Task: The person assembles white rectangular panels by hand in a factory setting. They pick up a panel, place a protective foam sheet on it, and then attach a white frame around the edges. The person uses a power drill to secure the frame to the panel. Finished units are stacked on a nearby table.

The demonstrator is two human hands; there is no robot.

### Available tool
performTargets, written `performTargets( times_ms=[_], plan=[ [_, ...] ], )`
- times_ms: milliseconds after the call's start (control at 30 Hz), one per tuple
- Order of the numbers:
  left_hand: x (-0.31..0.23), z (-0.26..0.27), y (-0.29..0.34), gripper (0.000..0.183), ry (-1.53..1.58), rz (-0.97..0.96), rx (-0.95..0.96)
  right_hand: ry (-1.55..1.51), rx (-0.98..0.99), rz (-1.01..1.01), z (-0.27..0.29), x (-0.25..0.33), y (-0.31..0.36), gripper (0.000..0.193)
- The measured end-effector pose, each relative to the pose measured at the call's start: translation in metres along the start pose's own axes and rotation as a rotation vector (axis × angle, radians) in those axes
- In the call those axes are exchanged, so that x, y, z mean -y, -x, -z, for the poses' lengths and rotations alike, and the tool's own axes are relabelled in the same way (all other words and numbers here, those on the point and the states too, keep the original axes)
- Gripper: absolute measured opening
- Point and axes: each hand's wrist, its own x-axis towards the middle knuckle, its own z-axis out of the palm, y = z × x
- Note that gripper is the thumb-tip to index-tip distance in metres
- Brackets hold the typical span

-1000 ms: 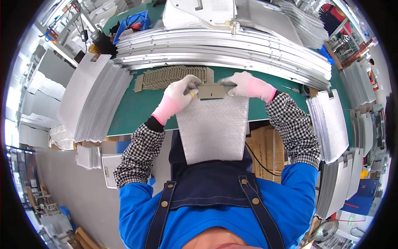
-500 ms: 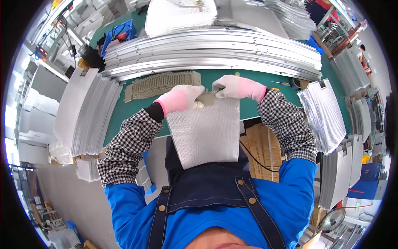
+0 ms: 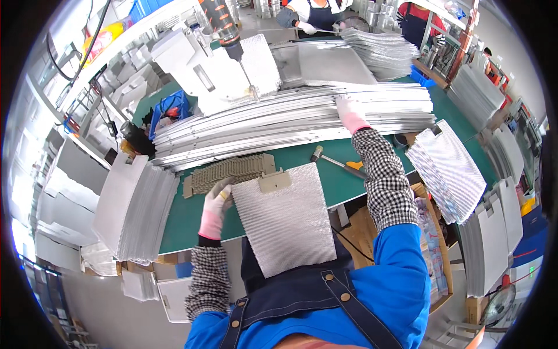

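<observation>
A silvery textured mesh panel (image 3: 285, 224) leans over the table's front edge against my apron. In the notch at its top sits a small beige plate (image 3: 275, 182). My left hand (image 3: 215, 206), gloved in white and pink, has its fingers closed at the panel's upper left corner. Just behind it lies a row of similar beige plates (image 3: 229, 174). My right hand (image 3: 352, 115) is stretched forward onto a pile of long metal strips (image 3: 290, 113). Its fingertips blend into the bright metal, so their grip is unclear.
A hammer (image 3: 334, 160) lies right of the panel on the green table (image 3: 302, 154). Panel stacks stand at left (image 3: 125, 203) and right (image 3: 447, 168). A power screwdriver (image 3: 224, 29) hangs over a white stack. Another person (image 3: 314, 14) works beyond the table.
My right hand has left the panel's top and reached forward to the strips. My left hand has shifted to the panel's left corner. The beige plate and the hammer now show plainly.
</observation>
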Motion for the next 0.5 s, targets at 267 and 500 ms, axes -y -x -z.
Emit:
performTargets(
  times_ms=[267,500],
  plan=[
    [0.013,-0.029,0.005,0.042,0.16,-0.131,0.032,-0.098,-0.013,0.155,0.016,-0.024,0.022,0.024],
    [-0.011,-0.042,0.028,0.036,-0.082,-0.277,-0.024,-0.444,-0.124,0.347,0.104,-0.057,0.075,0.03]
  ],
)
